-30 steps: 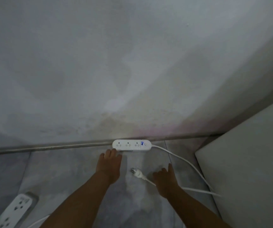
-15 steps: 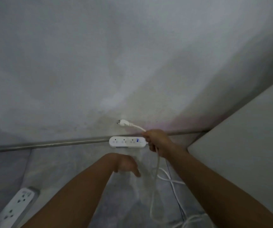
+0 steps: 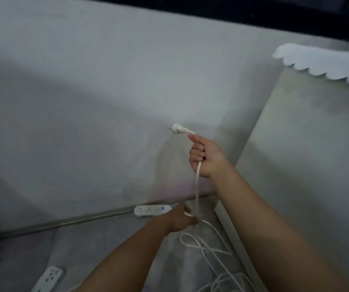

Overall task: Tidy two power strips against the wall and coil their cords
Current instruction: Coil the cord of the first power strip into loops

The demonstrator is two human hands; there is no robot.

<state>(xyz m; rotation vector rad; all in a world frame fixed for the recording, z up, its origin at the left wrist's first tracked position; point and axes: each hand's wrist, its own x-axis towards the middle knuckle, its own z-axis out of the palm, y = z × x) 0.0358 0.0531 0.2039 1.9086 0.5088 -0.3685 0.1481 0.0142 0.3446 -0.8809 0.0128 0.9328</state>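
Observation:
A white power strip point(image 3: 150, 210) lies on the floor against the wall. My right hand point(image 3: 206, 158) is raised in front of the wall and grips its white cord point(image 3: 197, 186) just below the plug point(image 3: 178, 129), which sticks out to the left. The cord hangs straight down to my left hand point(image 3: 181, 220), which holds it low beside the strip. Loose loops of cord point(image 3: 207, 247) lie on the floor below. A second white power strip point(image 3: 47, 279) lies at the bottom left, partly cut off by the frame.
A pale bed or mattress side point(image 3: 295, 165) stands close on the right, with a white scalloped cloth point(image 3: 325, 64) on top. A metal strip point(image 3: 64, 222) runs along the wall's base. A dark window band point(image 3: 232, 9) crosses the top.
My right hand has lifted the plug end high up the wall, drawing the cord taut. My left hand has moved right and taken hold of the cord near the strip.

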